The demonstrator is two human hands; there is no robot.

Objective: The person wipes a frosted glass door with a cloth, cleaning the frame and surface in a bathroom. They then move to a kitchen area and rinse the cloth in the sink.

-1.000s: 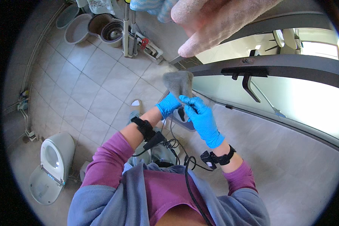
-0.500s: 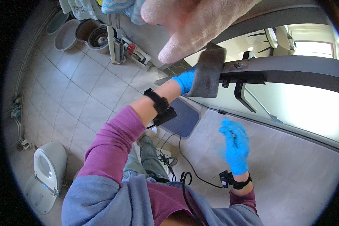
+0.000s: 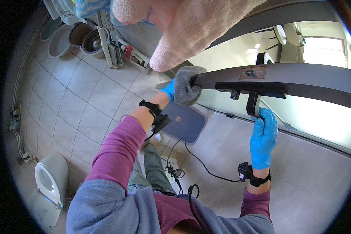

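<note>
The blue-gloved right hand (image 3: 263,139) grips the black, bent lever handle (image 3: 253,103) with curled fingers (image 3: 267,119), while the soft grey cloth (image 3: 187,89) over the end of the dark-grey door (image 3: 300,79) could slip if the blue-gloved left hand (image 3: 169,90), its hidden fingers' grip impossible to tell, presses loosely.

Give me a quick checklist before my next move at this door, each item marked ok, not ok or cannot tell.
1. Left hand and right hand both gloved: ok.
2. Grey cloth at the edge of the door: ok.
3. Right hand at the door handle: ok.
4. Left hand's grip on the cloth firm: cannot tell, mostly hidden.
5. Black cables tidy: not ok, tangled near the legs.
6. Blue mat lying flat: ok.
</note>
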